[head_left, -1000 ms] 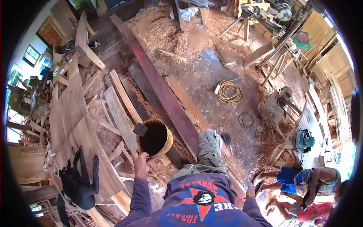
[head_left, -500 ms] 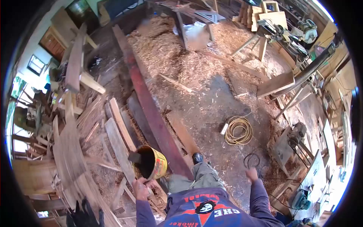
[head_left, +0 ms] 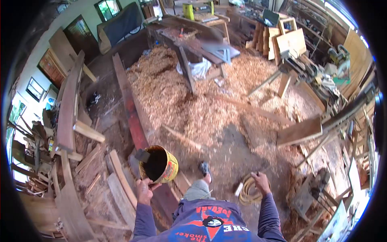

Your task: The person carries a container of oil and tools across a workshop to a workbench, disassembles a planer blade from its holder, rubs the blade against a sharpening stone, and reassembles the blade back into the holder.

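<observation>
My left hand (head_left: 144, 191) grips the near rim of a yellow bucket (head_left: 171, 166), which tilts slightly and looks dark inside. A dark, flat block-like piece (head_left: 142, 155) sticks up over the bucket's left rim; what it belongs to is hidden inside. My right hand (head_left: 261, 181) is out to the right with its fingers curled, above a coil of yellow cable (head_left: 248, 193) on the floor. Whether it holds anything is too small to tell. Under the bucket runs a long reddish-brown plank (head_left: 134, 125).
Wood shavings (head_left: 177, 109) cover much of the floor ahead. A trestle leg (head_left: 186, 72) stands in them. On the left is a long wooden bench (head_left: 69, 109) beside loose boards. At the right lie a thick board (head_left: 299, 131) and a machine on a stand (head_left: 310, 189).
I have moved forward along the plank, the bucket still in my left hand. The coil now lies close below my right hand, and the people at the lower right have left view.
</observation>
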Demonstrator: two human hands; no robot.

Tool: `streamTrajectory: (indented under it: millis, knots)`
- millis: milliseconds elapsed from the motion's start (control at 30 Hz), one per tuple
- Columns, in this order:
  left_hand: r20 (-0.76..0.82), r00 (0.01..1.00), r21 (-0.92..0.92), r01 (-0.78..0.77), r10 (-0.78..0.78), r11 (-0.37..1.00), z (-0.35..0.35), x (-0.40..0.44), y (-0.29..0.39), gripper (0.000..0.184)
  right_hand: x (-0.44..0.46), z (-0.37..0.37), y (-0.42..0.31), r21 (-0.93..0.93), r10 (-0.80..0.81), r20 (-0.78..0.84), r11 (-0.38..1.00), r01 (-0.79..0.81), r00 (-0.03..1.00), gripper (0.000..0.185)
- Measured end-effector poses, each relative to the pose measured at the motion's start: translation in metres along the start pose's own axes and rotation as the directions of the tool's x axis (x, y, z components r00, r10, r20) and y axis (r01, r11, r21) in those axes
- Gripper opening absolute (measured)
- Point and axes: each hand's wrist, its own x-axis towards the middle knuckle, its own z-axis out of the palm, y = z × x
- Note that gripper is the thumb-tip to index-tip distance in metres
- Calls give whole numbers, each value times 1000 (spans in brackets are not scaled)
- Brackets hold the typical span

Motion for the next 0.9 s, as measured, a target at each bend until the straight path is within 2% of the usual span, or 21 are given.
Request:
streamTrajectory:
  millis: [33, 67, 100, 133, 200, 233, 267, 333, 400, 467, 500, 533, 567, 600, 667, 700, 733, 800, 833, 900]
  knots:
    - [13, 1000, 5, -14, 14, 1000, 13, 41, -2, 16, 41, 17, 18, 8, -12, -11, 1000, 12, 1000, 42]
    - [-21, 1000, -2, -2, 2, 1000, 52, 68, 13, 23, 101, 45, 43, 98, -105, -121, 988, 117, 987, 39]
    - [50, 998, -8, 25, -24, 1000, 86, 109, 17, 27, 152, 40, 45, 137, -187, -227, 966, 221, 956, 36]
    - [87, 994, 11, 73, -73, 997, 103, 131, 22, 31, 164, 44, -3, 257, -75, -278, 955, 149, 958, 33]
    - [92, 990, 79, 95, -103, 992, 141, 189, 32, 32, 194, 35, -90, 265, 133, -37, 957, -119, 990, 35]
    - [34, 998, 55, 52, -54, 997, 176, 206, 45, 26, 228, 44, -111, 269, 23, -120, 963, 10, 993, 34]
    - [129, 990, 82, 43, -53, 996, 210, 235, 57, 19, 274, 44, -137, 280, 9, -132, 960, 29, 991, 34]
    - [163, 977, 150, 112, -136, 982, 280, 281, 93, 21, 355, 39, -186, 234, -76, -229, 963, 131, 970, 37]
    - [181, 975, 144, 102, -128, 984, 334, 338, 108, 21, 430, 32, -262, 254, -240, -342, 907, 336, 908, 42]
    - [215, 970, 145, 82, -113, 986, 386, 404, 121, 22, 500, 17, -346, 258, -173, -307, 931, 257, 936, 48]
    - [276, 952, 194, 78, -131, 978, 416, 438, 129, 23, 558, 16, -364, 263, -167, -320, 930, 256, 933, 48]
    - [326, 932, 241, 78, -156, 967, 446, 468, 136, 25, 624, 20, -375, 230, -177, -387, 932, 281, 905, 46]
    - [308, 937, 339, 54, -165, 939, 484, 485, 154, 32, 676, 20, -387, 194, -186, -442, 935, 296, 878, 45]
    - [304, 937, 341, 62, -173, 938, 521, 512, 162, 32, 715, 11, -413, 191, -181, -439, 938, 288, 880, 45]
    - [405, 893, 424, 7, -196, 906, 580, 563, 182, 41, 776, 9, -455, 434, 128, -177, 900, -39, 976, 41]
    - [435, 878, 512, -60, -198, 857, 605, 589, 193, 45, 813, 14, -451, 443, 126, -143, 895, -50, 982, 36]
    - [414, 882, 524, -29, -225, 851, 633, 608, 205, 45, 822, 15, -464, 431, 152, -128, 898, -83, 980, 36]
    - [405, 862, 533, 50, -306, 845, 686, 638, 224, 63, 835, 8, -500, 406, 96, -31, 911, -75, 995, 33]
    - [380, 867, 533, 79, -322, 842, 700, 655, 225, 63, 848, 12, -500, 263, 57, -107, 965, -27, 993, 29]
    - [512, 828, 541, -106, -227, 834, 726, 692, 225, 65, 857, 8, -510, 198, 30, -124, 980, -5, 992, 28]
